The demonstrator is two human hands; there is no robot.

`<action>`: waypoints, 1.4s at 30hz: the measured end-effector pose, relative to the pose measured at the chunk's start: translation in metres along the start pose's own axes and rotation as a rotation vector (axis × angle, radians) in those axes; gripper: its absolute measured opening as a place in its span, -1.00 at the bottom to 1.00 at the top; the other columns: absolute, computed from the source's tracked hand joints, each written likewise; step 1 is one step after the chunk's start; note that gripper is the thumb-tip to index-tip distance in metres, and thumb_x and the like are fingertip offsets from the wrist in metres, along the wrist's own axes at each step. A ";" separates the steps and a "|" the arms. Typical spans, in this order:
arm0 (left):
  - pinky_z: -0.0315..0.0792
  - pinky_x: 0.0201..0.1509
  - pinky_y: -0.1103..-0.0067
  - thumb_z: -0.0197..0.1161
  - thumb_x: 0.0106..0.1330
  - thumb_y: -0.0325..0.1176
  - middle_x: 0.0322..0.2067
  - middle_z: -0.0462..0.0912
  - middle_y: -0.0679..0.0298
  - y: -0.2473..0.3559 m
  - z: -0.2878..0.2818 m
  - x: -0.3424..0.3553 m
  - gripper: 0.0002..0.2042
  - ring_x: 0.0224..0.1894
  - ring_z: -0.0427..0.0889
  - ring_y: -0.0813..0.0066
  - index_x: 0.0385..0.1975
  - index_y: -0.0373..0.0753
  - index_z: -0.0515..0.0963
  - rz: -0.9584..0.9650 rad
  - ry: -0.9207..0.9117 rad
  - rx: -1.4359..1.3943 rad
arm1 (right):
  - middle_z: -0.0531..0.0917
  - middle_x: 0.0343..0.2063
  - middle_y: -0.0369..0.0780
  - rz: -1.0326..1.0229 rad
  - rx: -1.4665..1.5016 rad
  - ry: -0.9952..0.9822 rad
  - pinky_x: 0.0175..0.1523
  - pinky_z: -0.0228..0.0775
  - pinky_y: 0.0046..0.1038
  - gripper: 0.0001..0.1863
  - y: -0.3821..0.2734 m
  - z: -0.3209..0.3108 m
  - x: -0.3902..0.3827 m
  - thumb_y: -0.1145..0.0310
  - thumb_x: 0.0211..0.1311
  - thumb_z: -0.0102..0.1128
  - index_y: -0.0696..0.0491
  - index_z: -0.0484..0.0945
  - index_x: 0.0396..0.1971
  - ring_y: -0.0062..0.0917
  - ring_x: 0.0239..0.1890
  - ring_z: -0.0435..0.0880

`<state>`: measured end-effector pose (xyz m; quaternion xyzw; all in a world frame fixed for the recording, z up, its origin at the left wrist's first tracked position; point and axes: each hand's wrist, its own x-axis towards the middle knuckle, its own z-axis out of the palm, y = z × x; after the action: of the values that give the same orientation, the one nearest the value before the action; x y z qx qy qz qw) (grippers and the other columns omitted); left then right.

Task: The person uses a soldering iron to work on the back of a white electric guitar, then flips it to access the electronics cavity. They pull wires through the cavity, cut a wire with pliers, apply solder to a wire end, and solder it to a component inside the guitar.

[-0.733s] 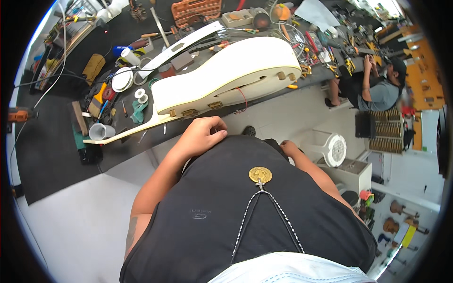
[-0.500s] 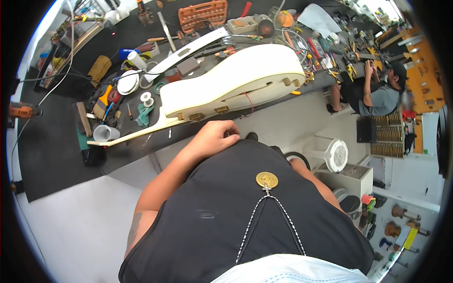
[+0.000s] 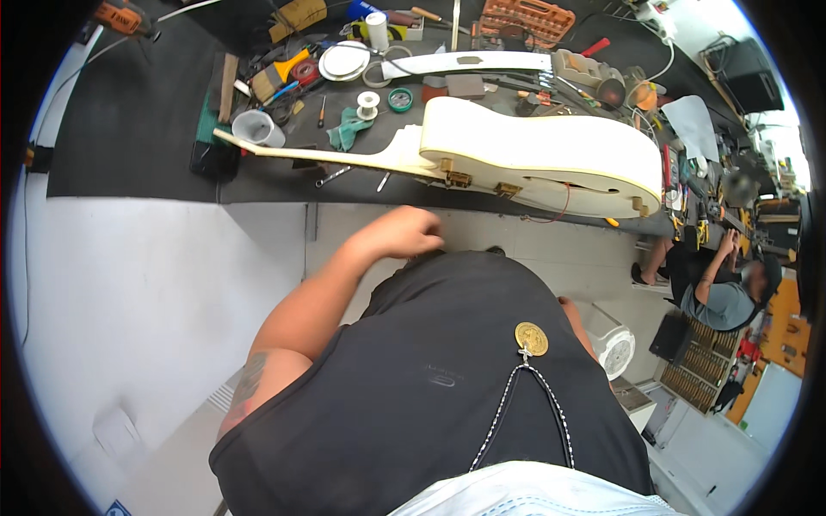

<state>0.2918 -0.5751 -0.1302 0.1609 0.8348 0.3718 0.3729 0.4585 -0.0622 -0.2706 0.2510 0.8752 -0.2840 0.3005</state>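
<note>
My left hand [image 3: 411, 230] hovers at the front of my dark shirt, below the bench edge, its fingers curled; whatever is inside them, if anything, is hidden. My right hand [image 3: 566, 306] barely shows past the right side of my body, its fingers out of sight. Nearest my left hand is a cream, unfinished guitar [image 3: 538, 142], lying on edge along the bench with brass-coloured hardware, a thin red wire and its long neck pointing left. Beside the neck are a clear cup [image 3: 256, 129], a white spool [image 3: 367, 106] and a teal cloth [image 3: 348, 129].
The dark bench [image 3: 129, 120] holds a long white strip [image 3: 430, 64], an orange case [image 3: 529, 21], brushes and many tools, with a power drill [image 3: 123, 17] at far left. A co-worker [image 3: 718, 297] sits at the right, both hands raised, beside a white stool [image 3: 613, 344].
My view has swung, so the bench sits higher and more level in it. My left hand has lifted slightly from my shirt, and my right hand is now mostly hidden behind my body.
</note>
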 end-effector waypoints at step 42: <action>0.43 0.41 -0.03 0.25 0.45 -0.37 0.02 0.77 0.20 -0.208 -0.214 0.087 -0.81 0.22 0.66 0.13 -0.09 -0.04 0.79 -0.268 0.484 0.959 | 0.66 -0.53 -0.25 0.301 0.194 -0.056 -0.52 0.34 -0.45 -0.80 0.031 -0.008 -0.111 0.30 0.38 0.23 0.14 0.65 -0.27 -0.55 -0.55 0.61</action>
<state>0.0764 -0.7748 -0.2331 0.1149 0.9856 -0.0744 0.0996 0.5519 -0.0647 -0.2018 0.3988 0.7876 -0.3258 0.3384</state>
